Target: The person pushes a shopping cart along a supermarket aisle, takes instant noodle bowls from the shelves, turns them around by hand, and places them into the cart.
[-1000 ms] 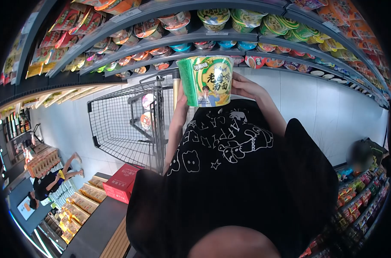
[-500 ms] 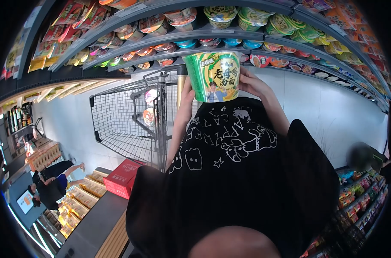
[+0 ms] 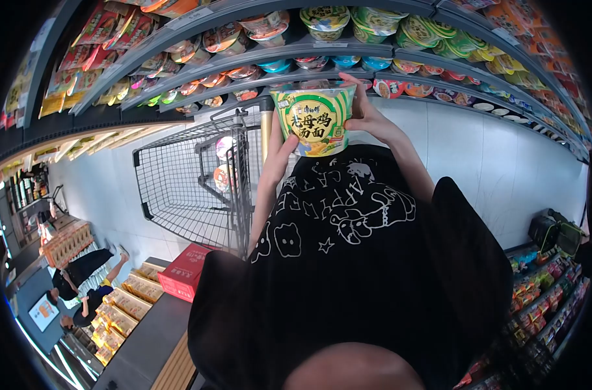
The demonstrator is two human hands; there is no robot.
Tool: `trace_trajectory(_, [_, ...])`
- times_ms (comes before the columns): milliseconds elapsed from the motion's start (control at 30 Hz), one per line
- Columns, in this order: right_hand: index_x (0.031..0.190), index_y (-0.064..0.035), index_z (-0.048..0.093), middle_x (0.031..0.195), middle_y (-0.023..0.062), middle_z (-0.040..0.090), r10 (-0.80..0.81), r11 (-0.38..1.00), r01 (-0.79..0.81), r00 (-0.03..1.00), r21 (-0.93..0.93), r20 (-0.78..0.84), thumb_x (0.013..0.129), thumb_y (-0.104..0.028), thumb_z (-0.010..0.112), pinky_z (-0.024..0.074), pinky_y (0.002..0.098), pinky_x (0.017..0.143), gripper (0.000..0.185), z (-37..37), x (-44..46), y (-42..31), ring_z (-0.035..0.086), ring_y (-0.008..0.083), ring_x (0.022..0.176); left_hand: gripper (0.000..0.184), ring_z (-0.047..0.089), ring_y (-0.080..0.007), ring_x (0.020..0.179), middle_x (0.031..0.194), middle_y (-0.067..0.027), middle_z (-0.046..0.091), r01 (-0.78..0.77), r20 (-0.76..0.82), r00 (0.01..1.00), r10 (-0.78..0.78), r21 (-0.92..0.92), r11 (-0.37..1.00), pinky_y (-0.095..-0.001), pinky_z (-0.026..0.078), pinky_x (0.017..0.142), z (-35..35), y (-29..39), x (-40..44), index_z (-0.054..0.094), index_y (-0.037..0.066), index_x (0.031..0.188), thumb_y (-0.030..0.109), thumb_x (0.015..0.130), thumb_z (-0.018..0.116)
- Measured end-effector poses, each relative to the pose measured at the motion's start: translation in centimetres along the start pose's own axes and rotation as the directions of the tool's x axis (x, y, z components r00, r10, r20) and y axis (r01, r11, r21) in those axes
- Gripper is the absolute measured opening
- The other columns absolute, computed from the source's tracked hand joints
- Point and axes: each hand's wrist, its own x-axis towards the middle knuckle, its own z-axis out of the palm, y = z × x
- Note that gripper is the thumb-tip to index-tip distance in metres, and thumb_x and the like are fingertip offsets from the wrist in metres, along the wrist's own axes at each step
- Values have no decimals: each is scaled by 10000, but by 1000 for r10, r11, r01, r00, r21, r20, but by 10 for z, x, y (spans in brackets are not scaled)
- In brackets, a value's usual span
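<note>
A green and yellow instant noodle cup (image 3: 315, 123) with large dark Chinese characters is upright in front of my chest, its printed front towards me. My left hand (image 3: 280, 154) supports its lower left side, thumb on the front and the other fingers mostly hidden behind it. On the right side, my right hand (image 3: 371, 117) grips the cup with the thumb at its lower front edge and a finger reaching up by the rim. A black wire shopping cart (image 3: 192, 175) stands just left of my left arm, with two round packages (image 3: 224, 177) showing through its mesh.
Shelves of bowl noodles (image 3: 325, 25) and bagged noodles curve across the top. To the lower left, a red box (image 3: 184, 273) sits on a dark counter (image 3: 143, 335) beside yellow packages. People (image 3: 81, 279) are at far left; snack racks (image 3: 546, 292) stand at lower right.
The noodle cup has turned between my hands, showing a different part of its print. My right thumb now rests on its front and a finger is raised by the rim. People at far left shifted.
</note>
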Motion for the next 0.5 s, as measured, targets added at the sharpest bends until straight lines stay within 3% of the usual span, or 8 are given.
trace_trajectory(133, [1339, -150, 43, 1301, 113, 260, 36, 999, -36, 999, 26, -8, 628, -248, 728, 233, 362, 982, 993, -5, -1, 8, 281, 240, 1203, 836, 228, -220, 1231, 1337, -139, 218, -20, 9, 1000, 20, -37, 999, -311, 189, 998, 2, 7, 1, 78, -3, 1336, 289, 740, 587])
trace_trajectory(200, [1333, -130, 96, 1329, 101, 244, -7, 1000, 7, 1000, -6, 21, 619, -127, 740, 260, 384, 983, 962, -9, -1, 10, 268, 230, 1224, 869, 273, -214, 1206, 1296, -122, 290, -114, 25, 993, 114, -19, 993, -318, 214, 989, -1, 5, 5, 149, -5, 1322, 291, 681, 655])
trace_trajectory(233, [1333, -130, 96, 1329, 101, 244, -6, 1000, 6, 1000, -9, 28, 619, -127, 740, 260, 384, 983, 962, -9, -2, 8, 268, 230, 1224, 869, 273, -214, 1206, 1296, -122, 290, -118, 20, 993, 119, -21, 993, -318, 214, 989, -4, 5, 3, 149, -5, 1322, 291, 681, 655])
trace_trajectory(300, [1329, -63, 148, 1353, 99, 226, -75, 951, 75, 997, -300, 11, 569, -130, 773, 249, 390, 994, 987, -5, -6, 2, 246, 217, 1243, 920, 311, -210, 1181, 1267, -119, 337, -56, 5, 998, 57, -133, 990, -331, 225, 985, -11, 8, -4, 201, -6, 1307, 376, 630, 693])
trace_trajectory(367, [1325, -39, 170, 1360, 124, 221, -89, 952, 87, 996, -295, 7, 557, -123, 775, 234, 385, 1007, 981, 5, -8, -6, 232, 208, 1252, 1002, 339, -212, 1163, 1252, -112, 368, 5, 38, 999, -2, -81, 997, -342, 242, 977, -35, 5, 0, 244, -9, 1292, 520, 567, 690])
trace_trajectory(433, [1316, -43, 206, 1352, 122, 254, -186, 885, 177, 982, -430, 23, 545, -108, 766, 241, 371, 1008, 955, 21, -5, -20, 259, 219, 1243, 864, 397, -195, 1110, 1182, -113, 439, -80, 107, 988, 112, -269, 960, -330, 285, 950, -36, 35, -8, 297, -10, 1266, 465, 644, 662])
trace_trajectory(467, [1302, -62, 259, 1341, 115, 285, -270, 774, 266, 960, -575, 81, 544, -53, 732, 253, 356, 1006, 894, 30, -2, -30, 282, 248, 1235, 684, 467, -160, 1021, 1086, -105, 511, 76, 5, 997, -78, 148, 986, -306, 349, 893, -43, 46, -8, 349, -10, 1229, 322, 715, 653])
trace_trajectory(500, [1302, -62, 259, 1341, 115, 285, -261, 774, 276, 959, -569, 110, 544, -53, 732, 253, 356, 1006, 894, 38, 3, -39, 282, 248, 1235, 544, 511, -120, 925, 1009, -82, 550, -23, 22, 1000, 20, 161, 987, -256, 410, 797, -38, 58, -17, 391, -13, 1185, 158, 737, 646])
